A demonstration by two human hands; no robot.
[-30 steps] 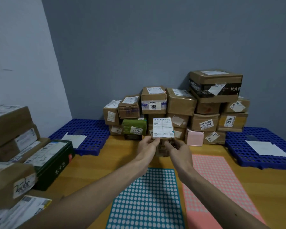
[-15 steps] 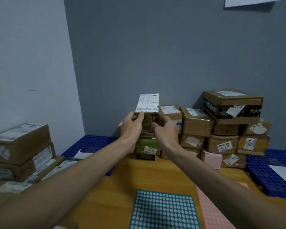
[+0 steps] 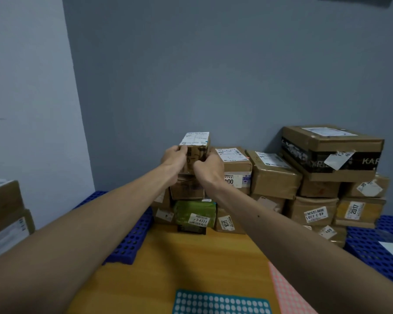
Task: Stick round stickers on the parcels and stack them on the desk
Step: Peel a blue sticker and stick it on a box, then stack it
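The small cardboard parcel (image 3: 195,148), with a white shipping label on top, is held at the top of the left column of the parcel stack (image 3: 275,175) along the desk's (image 3: 191,264) far edge. The hands hide whether it rests on the box below. The left hand (image 3: 174,158) grips its left side and the right hand (image 3: 210,167) its right, fingers curled round it. A green parcel (image 3: 194,213) lies at the column's foot. A teal sticker sheet (image 3: 220,302) and a pink sticker sheet (image 3: 286,291) lie at the near edge.
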